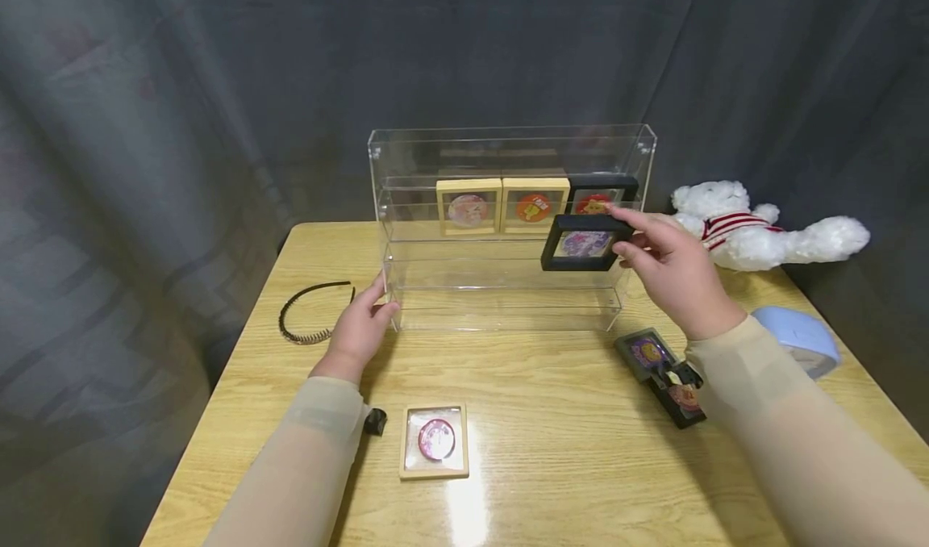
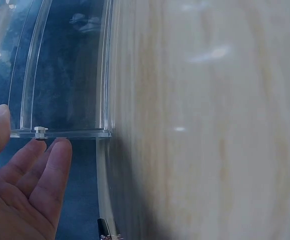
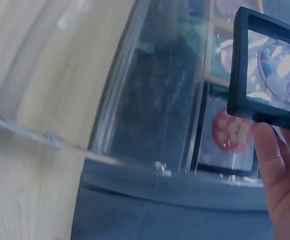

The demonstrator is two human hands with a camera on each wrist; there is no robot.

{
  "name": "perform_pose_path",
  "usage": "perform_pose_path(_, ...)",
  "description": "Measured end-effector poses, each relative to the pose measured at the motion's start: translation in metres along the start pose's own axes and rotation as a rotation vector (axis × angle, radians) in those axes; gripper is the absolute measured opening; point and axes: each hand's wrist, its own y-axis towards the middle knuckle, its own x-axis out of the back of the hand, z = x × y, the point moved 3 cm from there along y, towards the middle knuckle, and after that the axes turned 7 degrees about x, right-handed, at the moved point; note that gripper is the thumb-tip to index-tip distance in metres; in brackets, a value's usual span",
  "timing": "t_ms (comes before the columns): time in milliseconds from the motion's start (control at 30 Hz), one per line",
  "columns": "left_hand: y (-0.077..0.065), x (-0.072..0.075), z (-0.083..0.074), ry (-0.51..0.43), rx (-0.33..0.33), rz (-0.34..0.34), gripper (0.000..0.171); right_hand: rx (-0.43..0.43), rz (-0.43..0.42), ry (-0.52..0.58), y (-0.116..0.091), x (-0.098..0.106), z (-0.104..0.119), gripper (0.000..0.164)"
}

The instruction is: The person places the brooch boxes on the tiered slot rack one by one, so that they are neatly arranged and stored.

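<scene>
My right hand (image 1: 671, 269) pinches a black square frame (image 1: 586, 244) with a purple round badge inside, holding it tilted in front of the clear acrylic display stand (image 1: 501, 319). Thumb and fingers grip the frame's right side. In the right wrist view, the black frame (image 3: 240, 60) overlaps the shelved frames behind. My left hand (image 1: 359, 329) holds the stand's left side edge, thumb at the front and fingers outside; the left wrist view shows the fingertips (image 2: 60, 150) at that panel. On an upper tier stand two light wooden frames (image 1: 535, 228) and a black frame (image 1: 604, 184) with a red badge.
One wooden frame (image 1: 435, 476) with a pink badge lies near the table's front. Two dark frames (image 1: 642, 352) overlap beside my right forearm. A white teddy bear (image 1: 755, 244) and a light-blue object (image 1: 794, 333) sit at right, a black headband (image 1: 285, 321) at left.
</scene>
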Motion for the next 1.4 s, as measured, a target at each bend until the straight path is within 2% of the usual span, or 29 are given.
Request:
perform_pose_path(167, 0.000, 0.000, 0.000, -0.003, 0.008, 0.004, 0.065, -0.040, -0.053, -0.067, 0.008, 0.006, -0.009, 0.045)
perform_pose_path(400, 0.000, 0.000, 0.000, 0.002, 0.006, 0.002, 0.064, -0.071, -0.043, -0.131, 0.006, 0.001, -0.024, 0.041)
perform_pose_path(667, 0.001, 0.000, 0.001, 0.001, 0.006, 0.002, 0.064, 0.040, -0.045, -0.234, 0.005, -0.008, -0.029, 0.036)
perform_pose_path(933, 0.001, -0.001, 0.001, 0.007, 0.008, -0.005, 0.063, 0.015, 0.035, -0.278, 0.000, -0.017, -0.035, 0.034)
perform_pose_path(1167, 0.002, 0.000, 0.001, 0.015, 0.004, -0.010, 0.063, 0.141, 0.029, -0.355, -0.003, -0.020, -0.039, 0.033)
perform_pose_path(1400, 0.001, 0.000, 0.000, 0.018, 0.006, -0.011, 0.063, 0.102, 0.075, -0.397, -0.004, -0.019, -0.034, 0.048)
